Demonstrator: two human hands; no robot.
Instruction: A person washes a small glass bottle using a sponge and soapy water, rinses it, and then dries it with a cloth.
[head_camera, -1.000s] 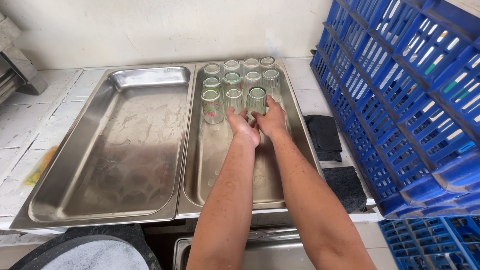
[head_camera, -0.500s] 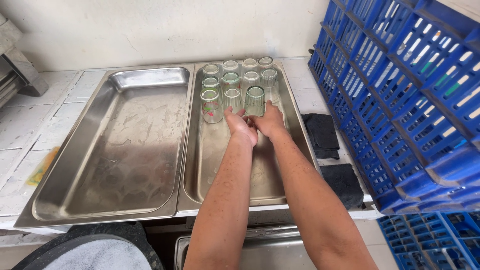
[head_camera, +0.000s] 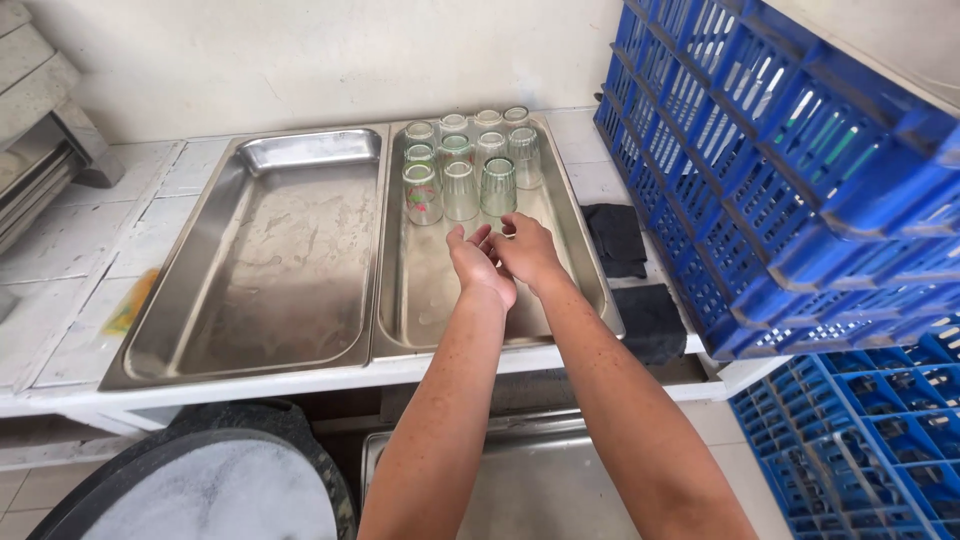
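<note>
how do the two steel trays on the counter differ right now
The left tray holds no glasses; the right tray has upturned glasses clustered at its far end. Both hands, left hand and right hand, hover empty over the right tray, none over the left tray. Both are shiny rectangular metal pans set side by side.

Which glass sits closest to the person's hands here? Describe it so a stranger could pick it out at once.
Start at the two steel trays side by side on the white tiled counter and take the right tray, next to the blue crates. A cluster of upturned glasses fills its far end. In the nearest row of three, it is the rightmost glass, greenish and ribbed, just beyond the fingertips of the right hand.
</note>
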